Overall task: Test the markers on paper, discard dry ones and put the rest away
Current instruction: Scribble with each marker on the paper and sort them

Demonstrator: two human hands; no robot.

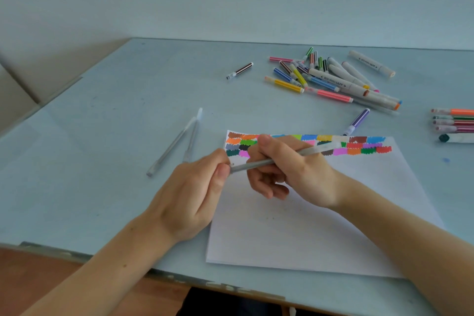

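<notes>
Over the white rectangular paper sheet [307,226], which is lying flat near the front edge of the pale blue, scuffed tabletop [128,115], the right hand [289,174] is gripping a slim translucent grey plastic pen [277,160] while the left hand [195,195] is pinching its near end. The pinched tip is staying hidden behind the fingers. Rows of jagged colour swatches [359,146] are filling the sheet's far edge, a heap of striped and chunky grey markers [331,77] is lying towards the far right corner, and more markers [454,123] are being cut off at the right edge.

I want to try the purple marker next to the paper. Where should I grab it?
Pinch the purple marker around its striped middle, coming straight down from above. It lies flat on the table, alone, just beyond the paper's far edge, so both long sides are free for fingers.
</notes>
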